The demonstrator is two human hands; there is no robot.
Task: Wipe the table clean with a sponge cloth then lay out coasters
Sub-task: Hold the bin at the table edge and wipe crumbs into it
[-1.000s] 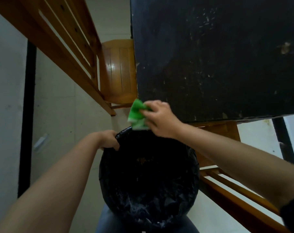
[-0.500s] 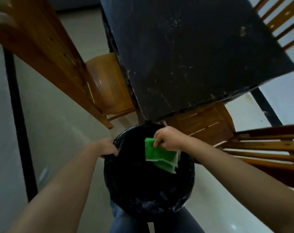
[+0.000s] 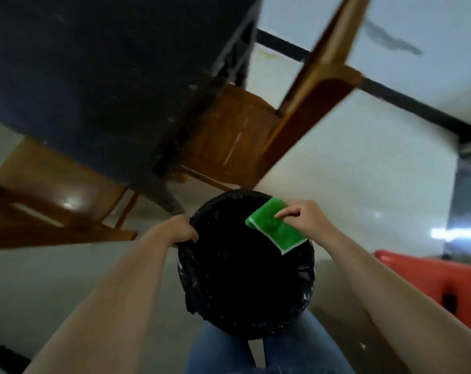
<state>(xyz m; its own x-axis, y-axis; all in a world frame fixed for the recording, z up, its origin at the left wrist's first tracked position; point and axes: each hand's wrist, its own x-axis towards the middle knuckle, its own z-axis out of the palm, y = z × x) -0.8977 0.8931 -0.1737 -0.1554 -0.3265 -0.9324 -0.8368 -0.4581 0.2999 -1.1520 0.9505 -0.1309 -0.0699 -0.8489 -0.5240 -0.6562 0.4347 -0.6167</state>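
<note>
The person's jeans-clad knees point(image 3: 218, 346) are showing at the bottom edge, just under the black-lined waste bin point(image 3: 215, 292). The left hand point(image 3: 179, 229) is gripping the bin's rim, fingers curled over the liner. The right hand point(image 3: 303, 221) is pinching the green sponge cloth point(image 3: 274, 229) by its upper edge, so the cloth is hanging over the bin's mouth near the right rim. A second ago the cloth was sweeping at the table's edge above the bin; now it is dangling clear of the tabletop, and the view has swung round to the right. That suggests crumbs have gone into the bin and the wiping is close to finished, with no coasters in sight yet. An orange-red object point(image 3: 431, 282) is sitting on the floor to the right. Farther off, the dark table point(image 3: 94, 76) is looming overhead, with 2 wooden chairs point(image 3: 237, 139) tucked against it, crowding the way back to the top.
</note>
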